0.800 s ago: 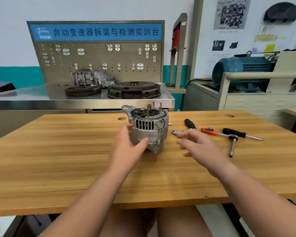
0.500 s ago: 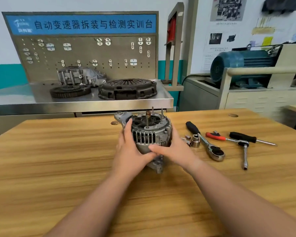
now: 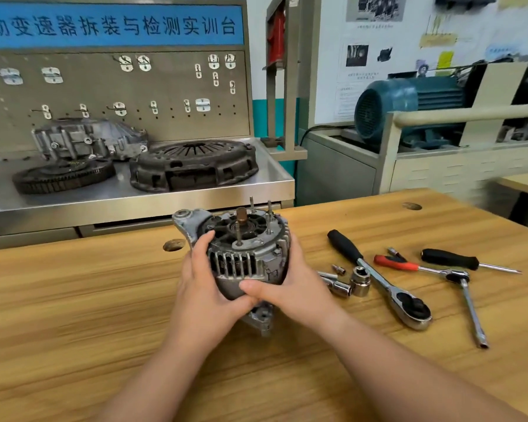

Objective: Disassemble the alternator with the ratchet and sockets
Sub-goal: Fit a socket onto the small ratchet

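Wooden table filled the foreground, with a round hole in it just left of the work. Behind it was a steel bench carrying a pegboard with a blue banner on top. Blue electric motor sat on a cabinet back right.

On the bench: clutch cover at right, toothed ring gear at left, cast housing behind and between them.

Alternator was at mid-table, shaft end and studs pointing up, vent slots facing the camera, mounting ear at upper left. Lower lug was close to the tabletop; couldn't tell whether it rested there or was lifted clear.

Both hands were on it. Left hand wrapped the left flank, thumb up against the end face. Right hand cupped the right flank, fingers hidden behind the body, thumb laid across the front under the slots. Right thumb met the left hand at the lower front.

Tools lay to the right of the alternator, none touched. Ratchet lay diagonal, black grip away, head toward the near edge. Beside its shaft were the sockets: one standing, one on its side touching it, and a small bit just behind. Further right were a slim T-shaped driver, a black-handled screwdriver and a red-handled tool, the red handle's shaft running to the driver's head.
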A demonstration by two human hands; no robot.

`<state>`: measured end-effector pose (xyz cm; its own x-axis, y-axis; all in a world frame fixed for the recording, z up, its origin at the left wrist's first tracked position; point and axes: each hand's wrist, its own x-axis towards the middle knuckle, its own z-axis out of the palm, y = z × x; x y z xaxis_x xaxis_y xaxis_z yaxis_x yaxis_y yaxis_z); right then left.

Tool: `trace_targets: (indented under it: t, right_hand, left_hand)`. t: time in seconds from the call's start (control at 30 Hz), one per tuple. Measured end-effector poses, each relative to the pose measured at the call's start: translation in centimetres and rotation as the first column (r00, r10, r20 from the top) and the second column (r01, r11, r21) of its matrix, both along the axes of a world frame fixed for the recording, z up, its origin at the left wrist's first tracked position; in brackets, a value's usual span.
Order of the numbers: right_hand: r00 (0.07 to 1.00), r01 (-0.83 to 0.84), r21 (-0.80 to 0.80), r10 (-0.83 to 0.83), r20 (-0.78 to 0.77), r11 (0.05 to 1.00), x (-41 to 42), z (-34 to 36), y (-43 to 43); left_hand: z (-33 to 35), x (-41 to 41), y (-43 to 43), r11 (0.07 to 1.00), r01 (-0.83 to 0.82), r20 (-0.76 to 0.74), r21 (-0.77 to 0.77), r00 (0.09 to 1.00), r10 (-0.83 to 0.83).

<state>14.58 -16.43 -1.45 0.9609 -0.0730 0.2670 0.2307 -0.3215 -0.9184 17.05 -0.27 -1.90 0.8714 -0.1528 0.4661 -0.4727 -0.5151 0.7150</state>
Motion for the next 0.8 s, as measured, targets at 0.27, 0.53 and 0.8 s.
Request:
trace_targets:
  t: [0.27, 0.53, 0.8]
  right_hand:
    - [0.999, -0.017, -0.022, 0.017, -0.038, 1.000, 0.2, 0.0, -0.3]
    - [0.988, 0.058, -0.125, -0.075, -0.131, 0.990, -2.0, 3.3, -7.1]
    - [0.782, 0.418, -0.623, -0.611, -0.122, 0.661, -2.4, 3.8, -22.1]
  left_hand:
    - [0.0, 0.2, 0.2, 1.000, -0.009, 0.000, 0.030, 1.000, 0.009]
    - [2.7, -3.6, 0.7, 0.985, -0.127, 0.197, 0.117, 0.975, 0.102]
    - [5.9, -8.9, -6.6, 0.977, 0.038, 0.357, 0.208, 0.927, -0.112]
